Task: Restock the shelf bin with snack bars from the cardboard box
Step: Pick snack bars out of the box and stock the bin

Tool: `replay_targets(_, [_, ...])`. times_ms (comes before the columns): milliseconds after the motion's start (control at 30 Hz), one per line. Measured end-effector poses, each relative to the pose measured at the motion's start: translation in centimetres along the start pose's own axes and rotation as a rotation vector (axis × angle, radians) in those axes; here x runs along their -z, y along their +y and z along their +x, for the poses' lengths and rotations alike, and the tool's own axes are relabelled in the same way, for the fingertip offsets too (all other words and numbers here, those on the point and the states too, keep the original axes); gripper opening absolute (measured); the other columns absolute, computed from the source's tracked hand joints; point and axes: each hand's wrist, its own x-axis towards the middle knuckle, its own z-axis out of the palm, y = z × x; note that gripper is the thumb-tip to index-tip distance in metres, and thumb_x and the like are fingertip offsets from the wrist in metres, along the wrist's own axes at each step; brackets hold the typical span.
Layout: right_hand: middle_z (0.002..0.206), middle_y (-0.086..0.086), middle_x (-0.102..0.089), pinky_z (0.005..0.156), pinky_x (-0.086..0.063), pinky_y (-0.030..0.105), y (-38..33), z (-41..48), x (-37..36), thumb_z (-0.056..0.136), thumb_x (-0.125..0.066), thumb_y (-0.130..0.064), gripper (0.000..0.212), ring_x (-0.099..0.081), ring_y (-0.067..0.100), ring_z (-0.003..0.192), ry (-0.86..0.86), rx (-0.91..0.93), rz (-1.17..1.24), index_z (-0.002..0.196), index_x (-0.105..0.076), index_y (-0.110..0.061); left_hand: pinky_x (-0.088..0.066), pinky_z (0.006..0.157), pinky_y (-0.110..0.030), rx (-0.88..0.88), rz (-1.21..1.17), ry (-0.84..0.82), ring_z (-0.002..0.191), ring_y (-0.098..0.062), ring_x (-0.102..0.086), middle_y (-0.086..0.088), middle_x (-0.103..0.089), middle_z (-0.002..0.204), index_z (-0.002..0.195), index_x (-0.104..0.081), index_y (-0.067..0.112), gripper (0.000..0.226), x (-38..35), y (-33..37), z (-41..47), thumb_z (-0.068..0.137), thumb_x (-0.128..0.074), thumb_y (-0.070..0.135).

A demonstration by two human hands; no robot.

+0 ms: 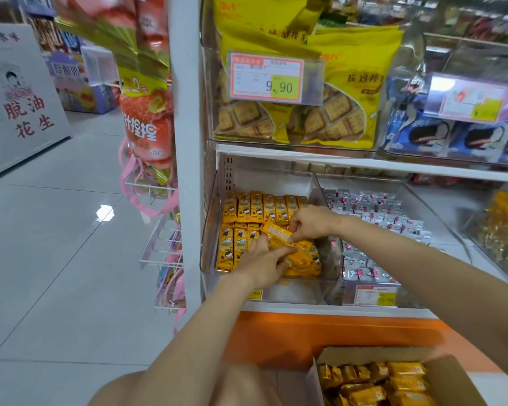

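Note:
A clear plastic shelf bin on the low shelf holds rows of orange-yellow snack bars standing on end. My left hand and my right hand are both inside the bin, each gripping a tilted stack of orange snack bars above the bin's front right part. The left hand pinches the stack's lower side, the right hand its upper right end. An open cardboard box at the bottom right is filled with several more orange snack bars.
A neighbouring clear bin on the right holds silver-pink packets. Above, yellow biscuit bags fill the upper shelf behind a 9.90 price tag. Hanging snack bags and wire racks stick out on the white shelf post's left. Tiled floor lies left.

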Motion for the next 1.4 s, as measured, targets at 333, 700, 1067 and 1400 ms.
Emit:
replay_targets(333, [0.076,-0.008,-0.047,0.054,-0.03,0.026,-0.1,-0.9,-0.6,0.069,-0.078,-0.046,0.047,-0.046,0.014,0.077,0.007,0.03,-0.066,0.089,-0.044,-0.02,-0.031,0.104,-0.042,0.23,0.056,0.123,0.132,-0.031,-0.028,-0.012,-0.042,0.134,0.124,-0.053,0.025,0.036,1.0,-0.5,-1.0,0.095,-0.045,0.043])
replay_targets(700, [0.082,-0.006,-0.053,0.059,-0.036,0.027,-0.2,-0.5,-0.3,0.072,-0.078,-0.037,0.038,-0.05,0.014,0.079,0.004,0.034,0.074,0.088,-0.048,-0.021,-0.044,0.094,-0.041,0.363,-0.266,0.132,0.12,-0.036,-0.042,-0.016,-0.031,0.133,0.129,-0.025,0.017,0.081,-0.7,0.9,1.6,0.071,-0.076,0.041])
replay_targets(1067, [0.09,-0.002,-0.059,0.082,-0.049,0.038,1.4,-0.6,1.2,0.081,-0.054,0.002,0.041,-0.055,0.013,0.087,0.057,0.225,0.069,0.104,-0.061,-0.032,-0.042,0.093,-0.039,0.306,-0.425,0.337,0.116,-0.034,-0.047,-0.017,-0.041,0.131,0.125,-0.035,0.006,0.066,-0.2,-0.1,1.8,0.078,-0.074,0.03])
replay_targets(1400, [0.094,-0.009,-0.05,0.089,-0.023,0.032,2.0,-1.7,1.1,0.087,-0.05,-0.004,0.046,-0.042,0.009,0.099,-0.063,0.305,-0.309,0.111,-0.064,-0.039,-0.034,0.105,-0.037,0.16,-0.248,0.134,0.131,-0.029,-0.034,-0.01,-0.033,0.141,0.142,-0.03,0.012,0.087,-0.1,-0.1,2.0,0.072,-0.08,0.024])
